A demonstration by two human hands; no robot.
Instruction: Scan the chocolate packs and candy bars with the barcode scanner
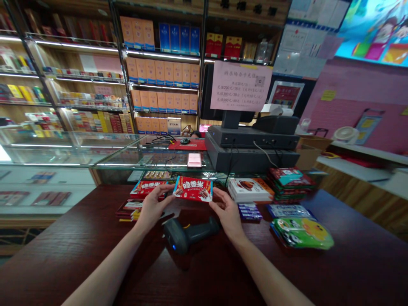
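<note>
1. Hands apart, pinching opposite ends of one red packet [193, 190]: left hand [153, 205] on its left edge, right hand [228, 210] on its right. Packet face tilts toward the wearer, just beyond the scanner; cannot tell whether its lower edge touches anything.
2. Dark table [357, 272]: glossy. If one pinch slackened, packet could swing, drop and skid (my judgement).
3. Scanner [188, 235] lies between the hands, handle end near the right. Sideways sweep of that wrist might spin it.
4. Matching packet [145, 188] just behind left hand; outward elbowing of fingers could topple it.
5. Purple packs [250, 211] beside right hand: likely scattered by a careless knuckle.
</note>
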